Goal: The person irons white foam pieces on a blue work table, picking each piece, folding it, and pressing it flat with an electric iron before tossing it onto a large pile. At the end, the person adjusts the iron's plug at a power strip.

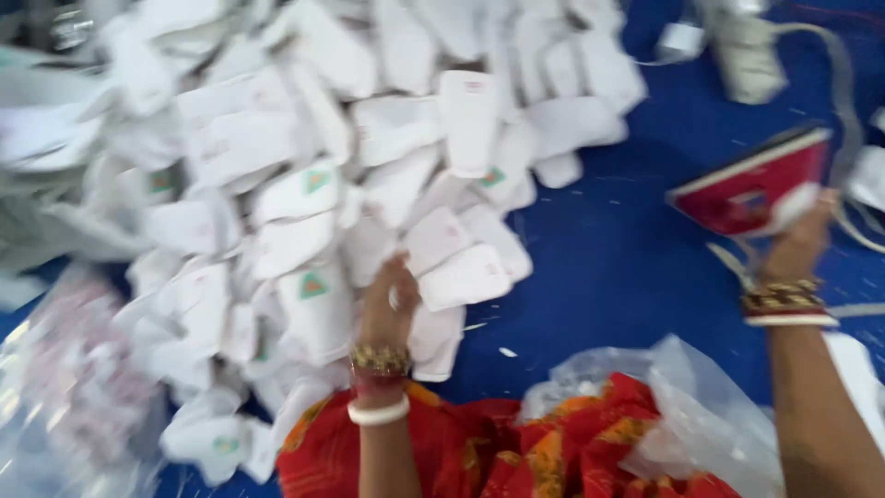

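Left hand [387, 300]: fingers curled into the pile of white pouches [313, 184], grip unclear.
Right hand [800, 242]: clasps red iron [751, 189], well apart from the pile.

Whole view motion-blurred; left hand [387, 300] fingertips buried in white packets [304, 184]; marks unreadable.

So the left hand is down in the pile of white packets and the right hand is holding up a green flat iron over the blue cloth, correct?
Not quite: the head view shows the iron in the right hand is red, not green. The rest holds: the left hand is in the pile of white packets, and the blue cloth lies beneath.
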